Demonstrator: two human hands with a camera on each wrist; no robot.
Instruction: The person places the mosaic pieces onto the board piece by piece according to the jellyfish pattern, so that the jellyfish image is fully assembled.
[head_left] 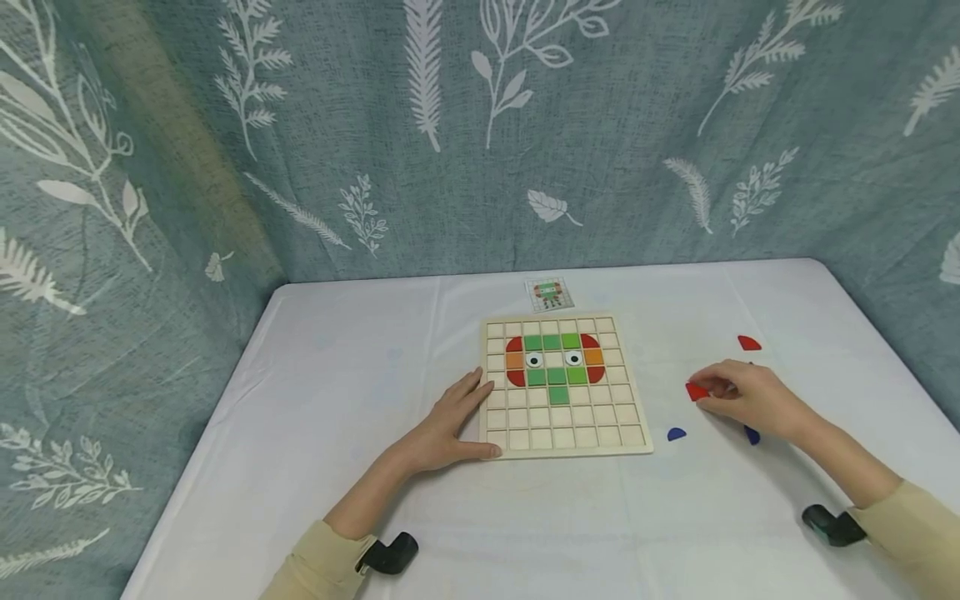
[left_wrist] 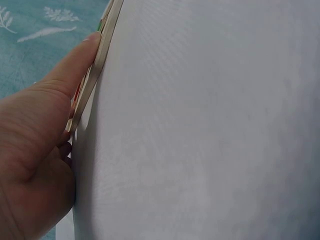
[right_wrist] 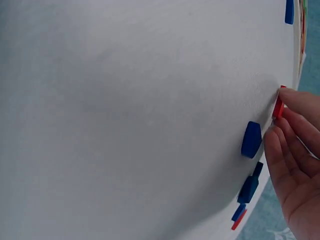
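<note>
A wooden grid board lies on the white table. Red, orange and green tiles and two eye tiles form a pattern in its upper rows. My left hand rests along the board's left side, fingers spread, thumb at the near left corner; the left wrist view shows the thumb against the board's edge. Right of the board, my right hand pinches a red tile between thumb and fingertips, close over the table. One blue tile lies left of that hand, and another blue tile is partly hidden beneath it.
Behind the board lies a small pattern card. A red quarter-round tile sits beyond the right hand. Several blue tiles show in the right wrist view, among them a thick blue one. A leaf-printed curtain hangs behind the table.
</note>
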